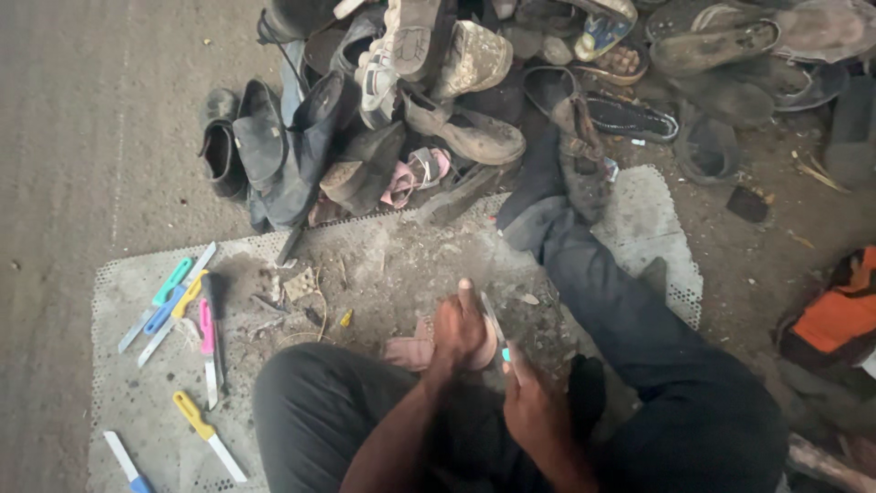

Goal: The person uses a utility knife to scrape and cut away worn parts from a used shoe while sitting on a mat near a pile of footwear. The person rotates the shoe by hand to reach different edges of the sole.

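I sit on the ground with my legs in dark trousers. My left hand (459, 330) presses down on a small pink sandal (408, 351) that lies on the grey perforated mat (146, 402) between my knees. My right hand (532, 402) grips a knife (494, 321) with a pale blade and a light blue handle; the blade points up along the sandal's right edge, close to my left thumb. Part of the sandal is hidden under my left hand.
Several knives with coloured handles (182, 306) lie on the mat's left side, and one with a yellow handle (208, 435) sits nearer me. A big heap of worn shoes and sandals (438, 100) fills the top. An orange bag (835, 315) lies right.
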